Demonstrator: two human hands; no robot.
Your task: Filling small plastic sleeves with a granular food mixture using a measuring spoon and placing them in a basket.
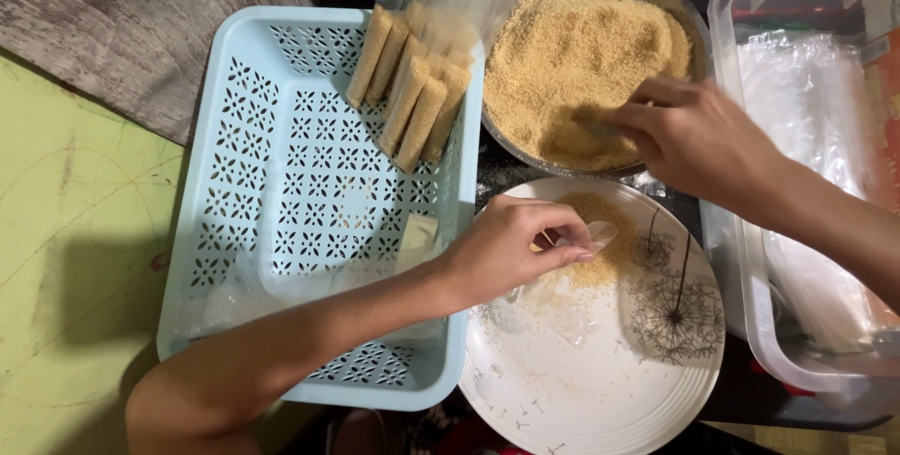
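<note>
1. The left hand point(511, 247) pinches a small clear plastic bag point(562, 277) over the white plate point(581, 389).
2. The right hand point(694, 136) scoops golden granules point(572, 52) in the metal bowl point(698, 43); its finger spread cannot be told.
3. Filled tube packets point(412, 89) lie in the blue basket point(281, 230).

A pale green floor covering point(66, 230) with thin scratched lines fills the left of the frame. At the upper left lies a grey, streaky mat point(141, 24), perhaps a rug. A dark tabletop point(497, 174) shows at centre. Light is even and soft, indoors.
</note>
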